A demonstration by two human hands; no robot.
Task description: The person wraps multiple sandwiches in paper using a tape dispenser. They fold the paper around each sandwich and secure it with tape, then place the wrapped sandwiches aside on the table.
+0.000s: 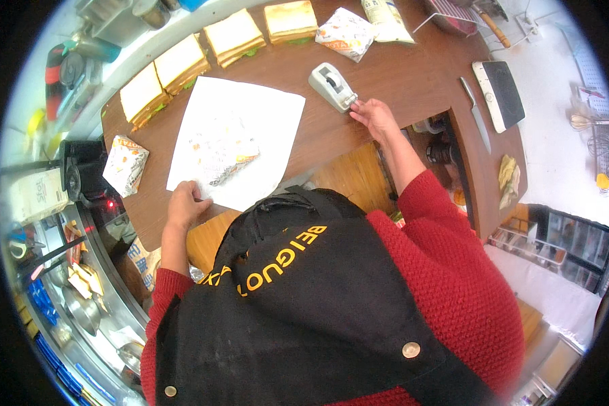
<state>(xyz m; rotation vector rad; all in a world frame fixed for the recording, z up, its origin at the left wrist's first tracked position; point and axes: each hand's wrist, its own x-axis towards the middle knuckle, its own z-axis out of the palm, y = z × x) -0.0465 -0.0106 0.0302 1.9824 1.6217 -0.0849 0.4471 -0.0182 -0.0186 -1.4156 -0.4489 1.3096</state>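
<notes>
A white paper sheet (pixel 276 116) lies at an angle on the brown table in front of me. At its middle is a patch of orange and black print (pixel 226 152); whether this is a wrapped packet or printing on paper, I cannot tell. My left hand (pixel 183 202) rests at the sheet's near left corner, fingers curled and thumb apart; a grip on the paper is not clear. Beyond the sheet's right side stands a pale grey tape dispenser (pixel 330 86). The fingers of my right hand (pixel 374 117) pinch at its cutter end, where the tape comes out.
Several stacked sandwiches (pixel 234 35) line the far edge. Printed paper-wrapped packets lie at left (pixel 126 165) and far right (pixel 346 33), the latter near a plastic bag (pixel 387 20). A knife (pixel 477 114), a black-topped scale (pixel 498 96) and a cloth (pixel 509 180) are at right.
</notes>
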